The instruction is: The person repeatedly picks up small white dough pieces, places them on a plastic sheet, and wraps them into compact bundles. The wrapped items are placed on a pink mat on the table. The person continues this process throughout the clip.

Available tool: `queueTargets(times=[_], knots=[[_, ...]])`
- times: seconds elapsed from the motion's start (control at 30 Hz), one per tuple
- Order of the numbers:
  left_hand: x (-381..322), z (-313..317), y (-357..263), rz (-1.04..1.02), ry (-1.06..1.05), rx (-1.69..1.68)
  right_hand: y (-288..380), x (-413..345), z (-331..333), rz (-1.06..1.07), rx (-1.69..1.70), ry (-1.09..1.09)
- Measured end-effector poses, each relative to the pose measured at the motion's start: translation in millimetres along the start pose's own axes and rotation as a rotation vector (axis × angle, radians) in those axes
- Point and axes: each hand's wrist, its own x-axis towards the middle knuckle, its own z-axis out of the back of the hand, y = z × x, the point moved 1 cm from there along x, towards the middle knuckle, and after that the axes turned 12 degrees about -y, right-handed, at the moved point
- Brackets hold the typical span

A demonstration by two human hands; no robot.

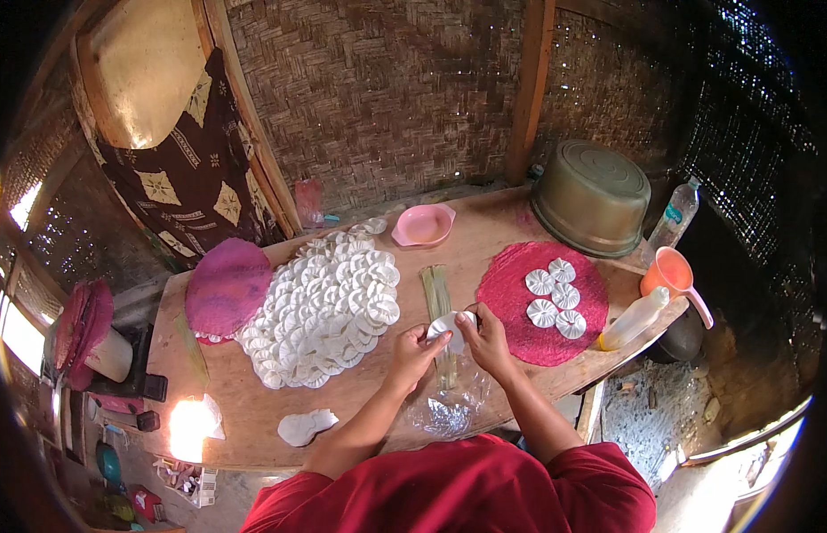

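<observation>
My left hand [412, 354] and my right hand [486, 338] pinch a white, flat, dough-like piece [444, 324] between thumbs and fingers. They hold it above a strip of dried leaf [436, 290] on the wooden table. A crumpled sheet of clear plastic [448, 414] lies below my hands. To the left spreads a large overlapping heap of white pleated discs [320, 306]. Several similar pleated discs [541, 313] rest apart on a round red mat [501, 293], to the right of my right hand. A loose white dough lump [305, 427] sits near the table's front edge.
Around the wooden table [246, 420] stand a pink dish [423, 225], an upturned metal pot [592, 196], a water bottle [674, 212], an orange dipper [671, 274] and a tilted squeeze bottle [636, 320]. A purple-pink round mat [228, 286] overlaps the heap's left side.
</observation>
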Motion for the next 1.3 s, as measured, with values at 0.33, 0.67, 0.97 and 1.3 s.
queueTargets(times=[0.33, 0.67, 0.97, 1.3], knots=[[3, 29, 7, 0.151, -0.161, -0.399, -58, -11, -3, -0.21, -0.261, 0.162], [5, 33, 9, 0.141, -0.192, -0.366, -36, -28, -26, -0.636, 0.666, 0.2], [3, 37, 8, 0.03, -0.098, -0.155, -4, -20, -16, -0.211, 0.304, 0.226], [2, 36, 4, 0.079, -0.059, -0.11, 7, -12, -11, -0.065, 0.219, 0.291]])
